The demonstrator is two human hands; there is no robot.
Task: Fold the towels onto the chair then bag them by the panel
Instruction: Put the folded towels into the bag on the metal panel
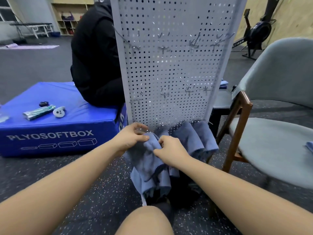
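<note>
Towel pick-up step. I am gripping one blue towel (147,160) with both hands: my left hand (130,139) is pinching its upper edge, and my right hand (169,150) is bunching the cloth just beside it. The towel is hanging low at the foot of the perforated panel (169,65), with further towels (199,138) draped beside it. Folding appears to be only beginning; the next move is probably calling for carrying this towel right to the chair (271,146) and spreading it flat.
</note>
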